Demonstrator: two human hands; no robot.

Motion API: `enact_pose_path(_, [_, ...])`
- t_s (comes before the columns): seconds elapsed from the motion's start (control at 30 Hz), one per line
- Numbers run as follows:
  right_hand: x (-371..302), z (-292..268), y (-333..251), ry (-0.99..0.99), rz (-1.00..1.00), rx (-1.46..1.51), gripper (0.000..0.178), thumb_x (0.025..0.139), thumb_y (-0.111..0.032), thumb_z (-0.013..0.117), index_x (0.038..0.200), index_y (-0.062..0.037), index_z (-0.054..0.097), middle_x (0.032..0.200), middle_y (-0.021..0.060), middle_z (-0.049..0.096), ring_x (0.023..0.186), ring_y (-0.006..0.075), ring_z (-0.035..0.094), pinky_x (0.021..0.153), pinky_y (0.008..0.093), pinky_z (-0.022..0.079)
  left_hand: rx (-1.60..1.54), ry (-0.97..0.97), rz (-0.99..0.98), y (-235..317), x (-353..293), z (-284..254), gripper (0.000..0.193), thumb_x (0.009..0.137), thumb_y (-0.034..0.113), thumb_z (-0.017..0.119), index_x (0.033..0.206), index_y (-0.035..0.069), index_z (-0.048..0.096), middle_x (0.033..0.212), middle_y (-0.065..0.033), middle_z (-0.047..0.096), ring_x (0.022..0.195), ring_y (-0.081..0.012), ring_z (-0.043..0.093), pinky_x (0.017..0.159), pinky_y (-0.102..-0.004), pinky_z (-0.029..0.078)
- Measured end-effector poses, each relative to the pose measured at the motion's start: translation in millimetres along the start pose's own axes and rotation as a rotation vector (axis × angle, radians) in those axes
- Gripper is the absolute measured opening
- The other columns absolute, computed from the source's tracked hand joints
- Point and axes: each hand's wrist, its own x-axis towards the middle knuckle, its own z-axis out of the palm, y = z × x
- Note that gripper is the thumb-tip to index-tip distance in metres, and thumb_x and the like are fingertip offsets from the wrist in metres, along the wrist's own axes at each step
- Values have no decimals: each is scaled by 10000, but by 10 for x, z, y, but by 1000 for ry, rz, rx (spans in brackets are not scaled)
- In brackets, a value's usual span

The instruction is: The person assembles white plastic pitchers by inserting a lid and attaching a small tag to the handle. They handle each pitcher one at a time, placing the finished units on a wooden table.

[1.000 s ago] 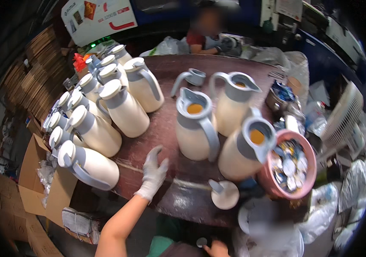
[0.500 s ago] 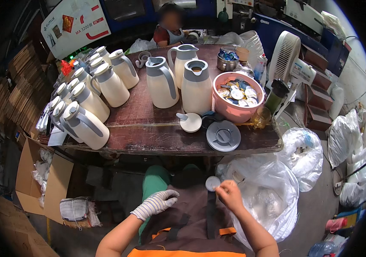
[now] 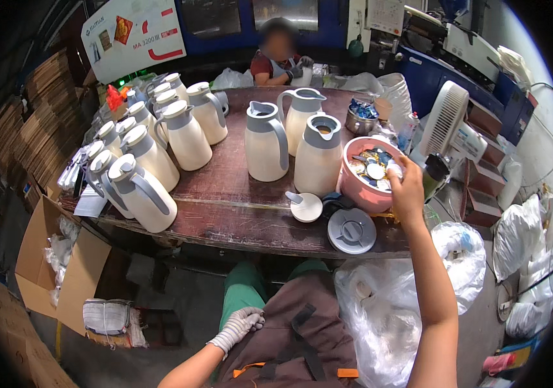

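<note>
My right hand (image 3: 407, 191), bare, reaches to the pink bucket (image 3: 362, 192) at the table's right end. Its fingers are closed on a small white disc (image 3: 394, 171), held at the bucket's edge. Inside the bucket lie several round white and dark pieces (image 3: 375, 171). My left hand (image 3: 241, 326), in a striped knit glove, rests on my lap with curled fingers; whatever they may hold is hidden. Left of the bucket stand three cream jugs (image 3: 318, 161) with grey handles. Before them are a white lid with a grey lever (image 3: 306, 207) and a grey round lid (image 3: 351, 231).
Several cream jugs with lids (image 3: 147, 200) crowd the table's left side. A large plastic bag (image 3: 380, 310) lies at my right, below the table edge. A fan (image 3: 446, 119) and a dark bottle (image 3: 436, 169) stand beyond the bucket. Across the table sits another person (image 3: 280, 58).
My right hand has moved from above the plastic bag, forward and up to the bucket, carrying the white disc. My left hand has lowered slightly onto my lap. The view has shifted.
</note>
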Motion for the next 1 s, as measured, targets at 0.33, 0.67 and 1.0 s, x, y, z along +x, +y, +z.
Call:
enact_pose_path(0.33, [787,1289,-804,-448,-244,-197,337,852,-299,652,1088,-60,629,1041,153,651,865,337,674,736,438,542,49,-75,-418,653,560,22,319,955,326,557,1142,72,605,916,-54,698,687,-149,666,572,-255,529])
enact_pose_path(0.67, [341,-49,-908,-51,-413,78,301,814,-237,737,1014,-43,622,955,116,643,718,342,650,598,391,512,7,-49,116,1473,477,181,371,919,226,634,1232,36,571,1050,-60,648,932,-158,616,859,-303,493])
enact_pose_path(1.0, [-1341,-470,-1295,-759,-705,540,395,764,-401,764,1020,-118,662,1006,74,669,657,247,652,564,304,515,220,-321,572,2304,-214,37,410,786,77,731,1173,-10,630,1082,-55,661,1009,-115,598,923,-283,475])
